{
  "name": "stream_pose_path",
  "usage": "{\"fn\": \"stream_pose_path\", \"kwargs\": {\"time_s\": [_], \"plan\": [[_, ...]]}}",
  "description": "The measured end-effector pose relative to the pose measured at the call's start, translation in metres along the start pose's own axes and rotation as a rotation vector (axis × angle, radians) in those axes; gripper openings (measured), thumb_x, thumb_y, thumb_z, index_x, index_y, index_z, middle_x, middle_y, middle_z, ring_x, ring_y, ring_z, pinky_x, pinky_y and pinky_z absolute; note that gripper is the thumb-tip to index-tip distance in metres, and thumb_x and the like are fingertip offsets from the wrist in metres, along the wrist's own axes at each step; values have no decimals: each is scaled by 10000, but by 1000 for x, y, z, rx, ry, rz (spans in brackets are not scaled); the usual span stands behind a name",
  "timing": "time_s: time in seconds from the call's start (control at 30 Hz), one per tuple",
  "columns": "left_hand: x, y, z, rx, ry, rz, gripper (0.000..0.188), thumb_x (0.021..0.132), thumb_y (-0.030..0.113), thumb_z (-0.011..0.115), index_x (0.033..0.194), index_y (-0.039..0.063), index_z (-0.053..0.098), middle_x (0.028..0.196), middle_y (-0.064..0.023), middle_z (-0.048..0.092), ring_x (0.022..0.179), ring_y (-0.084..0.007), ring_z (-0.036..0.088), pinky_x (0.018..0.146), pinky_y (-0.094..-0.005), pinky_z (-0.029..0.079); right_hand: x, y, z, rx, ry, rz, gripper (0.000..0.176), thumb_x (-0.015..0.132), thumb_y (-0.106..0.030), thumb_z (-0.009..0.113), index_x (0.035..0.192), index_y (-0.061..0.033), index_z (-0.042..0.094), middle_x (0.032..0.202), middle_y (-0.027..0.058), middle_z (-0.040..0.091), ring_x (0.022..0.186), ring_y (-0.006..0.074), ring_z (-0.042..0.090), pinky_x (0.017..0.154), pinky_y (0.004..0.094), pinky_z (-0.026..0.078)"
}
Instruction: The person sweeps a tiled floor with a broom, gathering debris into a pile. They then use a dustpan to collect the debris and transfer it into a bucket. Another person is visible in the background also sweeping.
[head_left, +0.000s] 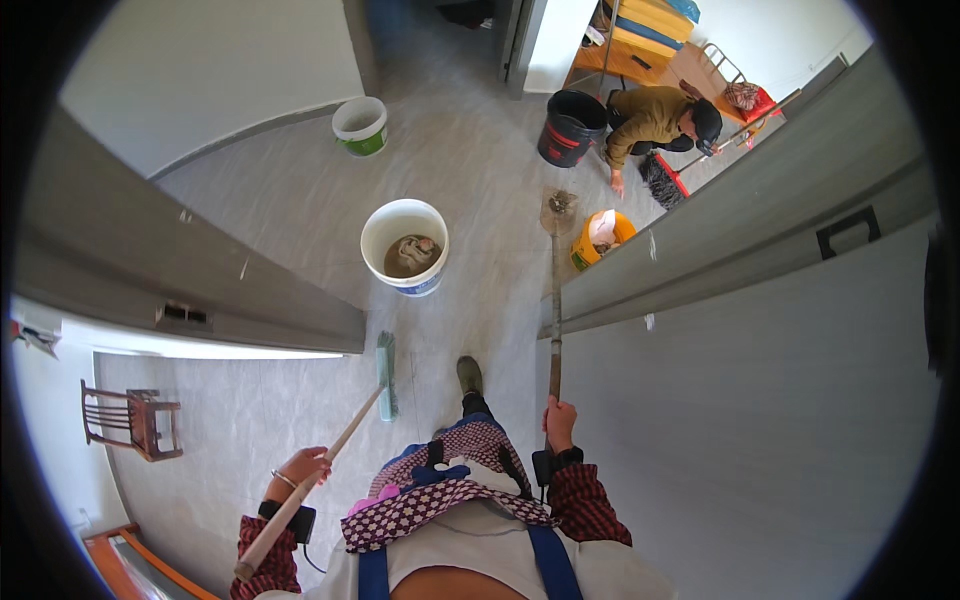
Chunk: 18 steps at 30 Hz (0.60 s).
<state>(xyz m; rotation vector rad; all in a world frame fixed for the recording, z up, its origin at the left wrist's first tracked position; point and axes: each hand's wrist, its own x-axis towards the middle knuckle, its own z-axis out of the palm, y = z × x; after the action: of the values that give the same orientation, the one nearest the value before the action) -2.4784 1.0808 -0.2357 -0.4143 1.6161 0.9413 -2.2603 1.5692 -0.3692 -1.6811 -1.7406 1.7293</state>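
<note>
My left hand (306, 466) is closed around the wooden handle of a broom (352, 429). The broom's pale green head (386, 375) rests on the floor ahead and slightly left of my booted foot (469, 373). In my right hand (559, 424) is the long shaft of a shovel (556, 300), pointing away from me through the doorway. A small heap of grey debris (561, 201) lies on the shovel's flat blade (553, 220). Just right of the blade stands a yellow bucket (580, 255) with paper and rubbish inside.
A white bucket (373, 259) holds murky water and a cloth. Beyond are a green-and-white bucket (363, 141) and a black bucket (564, 142). A crouching person (652, 112) reaches to the floor beside a red broom (664, 182). A door frame (720, 247) flanks me; a wooden chair (142, 424) stands left.
</note>
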Motion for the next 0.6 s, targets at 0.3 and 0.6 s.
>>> {"fn": "stream_pose_path", "kwargs": {"time_s": [0.3,0.6], "plan": [[29,44,-6,-18,45,-42,520,796,52,608,1277,-57,446,703,-91,594,551,-165,565,480,-288,470,59,-91,34,319,-48,165,340,890,-253,588,641,-68,450,521,32,482,344,128,447,311,271,360],[47,69,-1,-22,7,-86,532,812,44,589,1306,-39,409,711,-103,588,568,-179,574,482,-301,481,127,-146,40,789,-244,306,303,867,-157,630,661,-116,411,552,-27,411,404,66,385,349,221,313]]}}
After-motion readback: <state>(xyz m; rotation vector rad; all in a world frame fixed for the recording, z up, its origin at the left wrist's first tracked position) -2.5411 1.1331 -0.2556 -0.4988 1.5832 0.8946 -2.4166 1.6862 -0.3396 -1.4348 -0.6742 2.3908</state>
